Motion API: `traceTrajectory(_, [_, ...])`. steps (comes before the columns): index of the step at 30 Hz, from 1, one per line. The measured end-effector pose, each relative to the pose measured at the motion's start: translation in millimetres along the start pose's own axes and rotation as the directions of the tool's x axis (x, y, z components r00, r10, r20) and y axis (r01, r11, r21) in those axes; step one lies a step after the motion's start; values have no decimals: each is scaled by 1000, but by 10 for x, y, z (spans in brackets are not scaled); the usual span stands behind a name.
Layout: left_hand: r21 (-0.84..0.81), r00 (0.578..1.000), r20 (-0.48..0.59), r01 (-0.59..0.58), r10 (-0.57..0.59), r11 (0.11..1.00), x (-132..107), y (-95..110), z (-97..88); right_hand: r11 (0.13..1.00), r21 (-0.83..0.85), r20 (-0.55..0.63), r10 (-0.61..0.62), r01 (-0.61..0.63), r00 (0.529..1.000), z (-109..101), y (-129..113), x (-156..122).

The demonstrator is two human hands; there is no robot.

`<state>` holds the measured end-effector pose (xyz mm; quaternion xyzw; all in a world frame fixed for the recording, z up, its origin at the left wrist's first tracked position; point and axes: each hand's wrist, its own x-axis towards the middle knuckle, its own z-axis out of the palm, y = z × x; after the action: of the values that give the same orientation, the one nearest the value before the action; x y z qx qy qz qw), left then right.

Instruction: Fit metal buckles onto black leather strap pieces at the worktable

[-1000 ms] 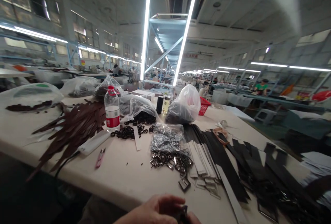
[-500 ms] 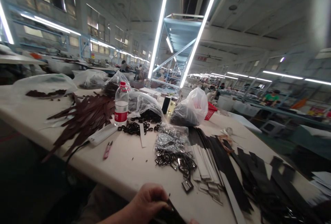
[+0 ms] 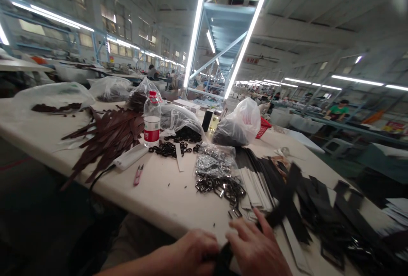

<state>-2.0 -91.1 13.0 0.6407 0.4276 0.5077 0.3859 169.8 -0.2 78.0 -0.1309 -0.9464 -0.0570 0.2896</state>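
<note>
My left hand (image 3: 196,248) is closed on a black strap (image 3: 288,189) near the table's front edge. My right hand (image 3: 256,244), blurred by motion, is just to its right with its fingers bent over the same strap. The strap's free end sticks up to the upper right beyond my right hand. Just past the fingers lie dark metal buckles (image 3: 234,213), spilling from a clear plastic bag (image 3: 215,159). White strips (image 3: 253,186) lie beside them. What my fingertips press on is partly hidden.
Black straps (image 3: 331,220), some with metal fittings, cover the table's right side. Brown strips (image 3: 111,133), a bottle (image 3: 152,123), pink thread snips (image 3: 138,175) and black loops (image 3: 168,149) lie left. A filled plastic bag (image 3: 242,120) and red basket (image 3: 263,127) stand behind.
My right hand has come up into view onto the strap. The strap's end now rises to the upper right. The camera view has shifted slightly.
</note>
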Motion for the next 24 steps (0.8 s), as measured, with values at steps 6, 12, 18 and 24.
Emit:
traceTrajectory(6, [-505,898,-248,200,-363,839,152,92,22,878,311,-146,422,-363,895,-1,37,-27])
traceTrajectory(12, [-557,882,-214,242,-419,794,196,85,104,250,745,470,461,-619,753,291,-109,-251])
traceTrajectory(18, [-558,839,-193,332,-509,760,138,32,312,-153,855,507,452,-495,734,567,-164,-288])
traceTrajectory(24, [-561,816,-212,349,-538,750,167,-48,433,-295,865,500,569,-405,653,671,-255,-360])
